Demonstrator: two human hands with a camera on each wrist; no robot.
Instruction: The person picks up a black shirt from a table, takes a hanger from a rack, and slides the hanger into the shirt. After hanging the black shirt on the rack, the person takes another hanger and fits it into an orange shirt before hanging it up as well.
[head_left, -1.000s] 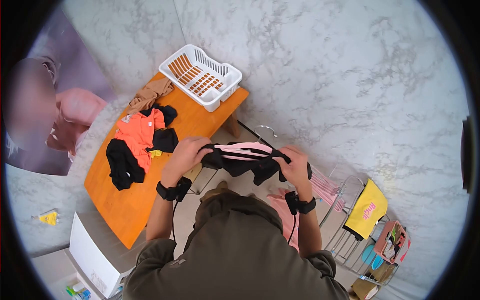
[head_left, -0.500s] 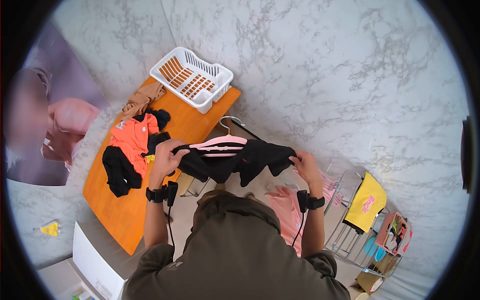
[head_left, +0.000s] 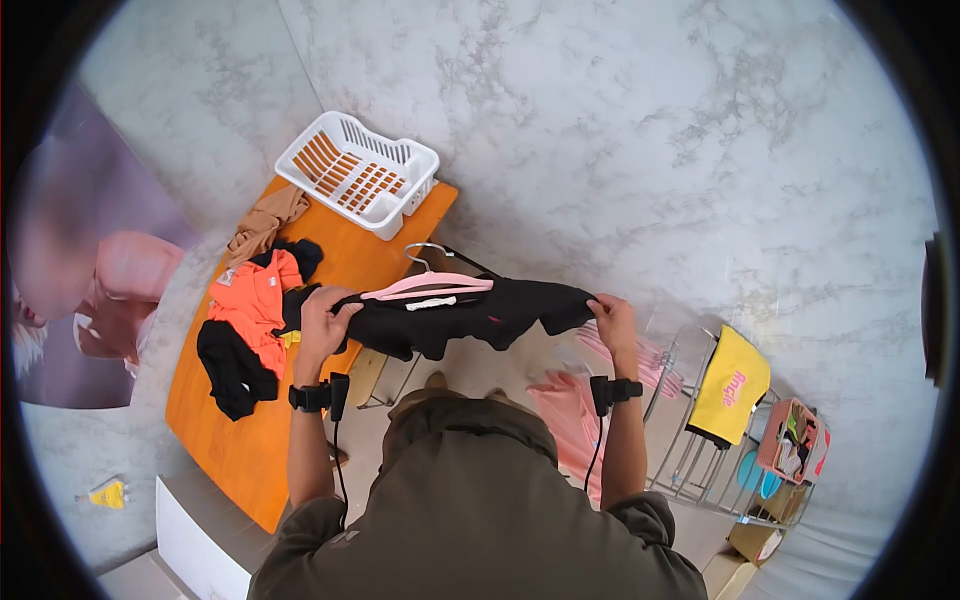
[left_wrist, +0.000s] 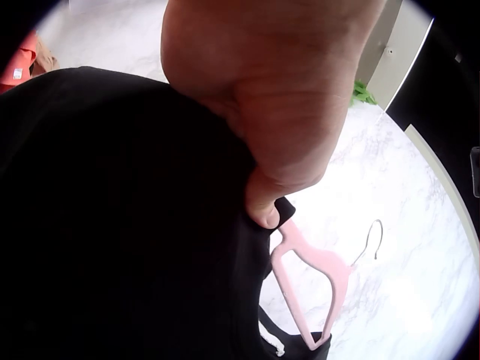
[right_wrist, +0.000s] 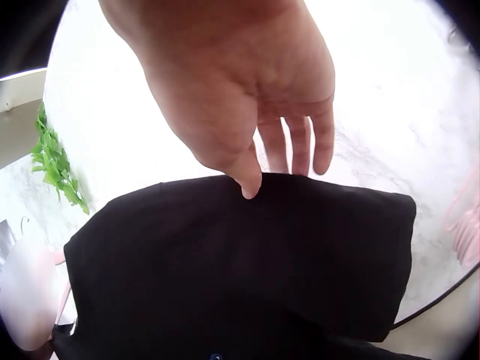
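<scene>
1. The person's left hand [head_left: 322,315] is gripping one end of a black fabric garment [head_left: 470,312], thumb curled round its edge in the left wrist view, while the right hand [head_left: 612,318] is pinching the other end between thumb and fingers. Held this way, the cloth is stretching flat in the air in front of the chest, just beside the orange wooden table [head_left: 240,440].
2. A pink plastic hanger [head_left: 430,285] with a metal hook is sitting inside the garment's neck, judging by the hook sticking up above the cloth; holding both ends wide is likely letting the shoulders settle on it.
3. An orange shirt [head_left: 250,295] and dark clothes are lying on the table near a white slatted plastic basket [head_left: 357,173].
4. The hanger's lower part is hiding inside the cloth. The right fingers behind the fabric are partly out of sight. The metal rack [head_left: 700,440] at the right, with a yellow cloth over it, is too small to read clearly.
</scene>
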